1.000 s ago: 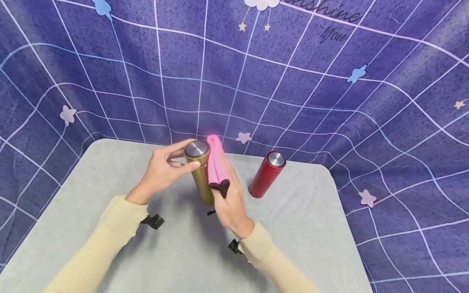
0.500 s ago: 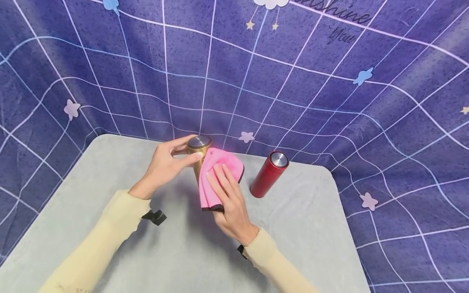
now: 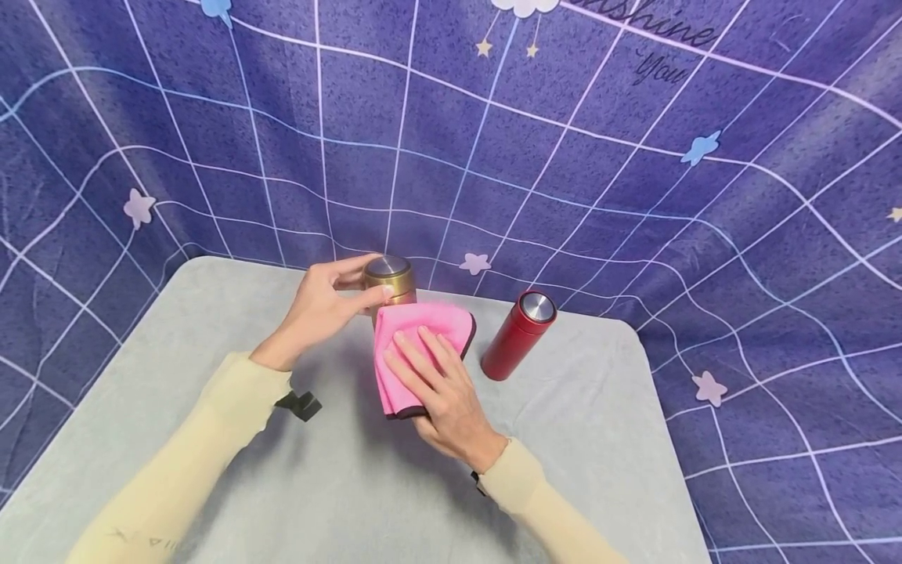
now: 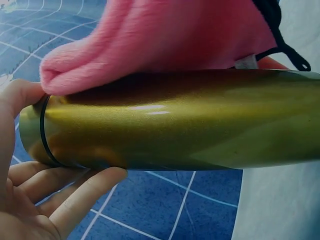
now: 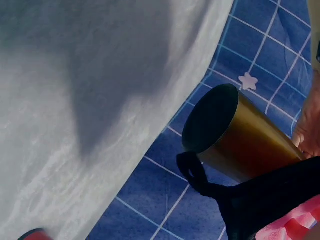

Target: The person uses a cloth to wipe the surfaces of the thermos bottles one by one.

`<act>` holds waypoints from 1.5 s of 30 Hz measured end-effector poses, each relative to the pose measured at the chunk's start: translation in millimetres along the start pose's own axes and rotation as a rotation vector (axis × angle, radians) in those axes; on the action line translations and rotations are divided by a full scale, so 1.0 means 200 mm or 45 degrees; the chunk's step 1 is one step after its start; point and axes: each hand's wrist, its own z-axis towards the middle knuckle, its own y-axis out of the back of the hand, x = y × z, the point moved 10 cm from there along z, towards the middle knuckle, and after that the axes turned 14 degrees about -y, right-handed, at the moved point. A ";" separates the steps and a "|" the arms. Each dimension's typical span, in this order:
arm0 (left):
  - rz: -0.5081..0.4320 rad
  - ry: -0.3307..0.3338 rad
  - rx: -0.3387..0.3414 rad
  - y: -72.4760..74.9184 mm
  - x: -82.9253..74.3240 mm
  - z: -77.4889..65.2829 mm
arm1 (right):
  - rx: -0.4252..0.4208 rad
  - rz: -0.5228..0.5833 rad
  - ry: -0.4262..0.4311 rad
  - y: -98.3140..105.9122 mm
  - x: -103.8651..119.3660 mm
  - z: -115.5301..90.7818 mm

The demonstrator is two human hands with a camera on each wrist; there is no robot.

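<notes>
Backdrop (image 3: 437, 188): deep blue-purple fabric on the far, left and right sides, printed with pale grid lines, pink and blue stars, a white cloud (image 3: 524, 6), and dark lettering (image 3: 662, 69) in which "You" can be read.
Table (image 3: 592, 454): pale grey, softly mottled, with rounded far corners.
Gold bottle (image 4: 175, 122): a shiny cylinder held up off the table toward the far side, around the middle of the scene. Its cap (image 3: 388, 267) has a round metallic top, and its dark underside shows in the right wrist view.
Left hand (image 3: 317, 309): curled round the bottle's cap end, thumb on the near side and fingers reaching round the far side, holding it firmly.
Pink cloth (image 3: 412, 316): plush, folded, draped against the bottle just below the cap, hiding much of the body from the head view. Black edging (image 5: 270, 187) trims it, with a small hanging loop (image 4: 294, 56).
Right hand (image 3: 451, 395): fingers laid out nearly straight and slightly apart, pressing the cloth to the bottle; the thumb is mostly hidden.
Red bottle (image 3: 510, 337): stands upright on the table to the right, apart from the cloth, with a silvery top.
Sleeves (image 3: 190, 446): pale yellow, the left one faintly printed, with small black devices (image 3: 303, 405) at both wrists.
</notes>
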 end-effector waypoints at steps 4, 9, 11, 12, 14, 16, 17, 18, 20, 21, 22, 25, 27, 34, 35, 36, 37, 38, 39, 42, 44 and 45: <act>-0.019 0.014 0.009 0.01 0.02 0.01 | 0.092 -0.042 0.036 -0.04 0.00 -0.03; -0.017 0.037 0.022 0.02 0.05 0.02 | 0.185 -0.088 0.087 -0.09 0.03 -0.09; -0.011 0.037 0.030 0.02 0.05 0.02 | 0.218 -0.105 0.107 -0.11 0.04 -0.12; -0.016 0.035 0.032 0.02 0.05 0.02 | 0.236 -0.111 0.112 -0.11 0.04 -0.13; -0.039 0.029 0.030 0.03 0.05 0.01 | 0.276 -0.124 0.115 -0.13 0.05 -0.16; -0.060 0.022 0.021 0.04 0.04 0.02 | 0.324 -0.129 0.115 -0.15 0.05 -0.18; -0.067 0.021 0.016 0.05 0.04 0.02 | 0.354 -0.129 0.113 -0.16 0.06 -0.19; -0.071 0.020 0.011 0.06 0.04 0.02 | 0.385 -0.130 0.111 -0.17 0.06 -0.20; -0.072 0.016 0.006 0.07 0.04 0.02 | 0.445 -0.136 0.115 -0.19 0.06 -0.23; -0.070 0.017 0.006 0.07 0.04 0.02 | 0.472 -0.136 0.114 -0.19 0.07 -0.24; -0.068 0.015 0.007 0.08 0.04 0.02 | 0.499 -0.136 0.111 -0.20 0.07 -0.26; -0.061 0.006 0.009 0.08 0.03 0.03 | 0.538 -0.146 0.108 -0.21 0.07 -0.29; -0.066 0.006 0.000 0.09 0.02 0.03 | 0.561 -0.154 0.105 -0.22 0.07 -0.31; -0.114 0.014 -0.050 0.11 0.01 0.04 | 0.628 -0.198 0.104 -0.27 0.07 -0.37; -0.121 0.012 -0.052 0.11 0.00 0.04 | 0.635 -0.199 0.099 -0.27 0.07 -0.38; -0.126 0.009 -0.055 0.11 0.00 0.04 | 0.641 -0.200 0.094 -0.27 0.07 -0.38; -0.130 0.005 -0.059 0.12 -0.01 0.04 | 0.644 -0.202 0.089 -0.28 0.07 -0.39; -0.130 0.004 -0.066 0.12 -0.01 0.05 | 0.646 -0.202 0.085 -0.28 0.06 -0.39; -0.135 0.004 -0.077 0.13 -0.01 0.05 | 0.646 -0.203 0.080 -0.28 0.06 -0.40; -0.130 0.009 -0.100 0.15 -0.02 0.05 | 0.638 -0.194 0.054 -0.29 0.05 -0.40; -0.128 0.017 -0.107 0.15 -0.02 0.05 | 0.625 -0.188 0.029 -0.29 0.04 -0.40; -0.128 0.020 -0.109 0.15 -0.02 0.05 | 0.617 -0.183 0.015 -0.29 0.03 -0.39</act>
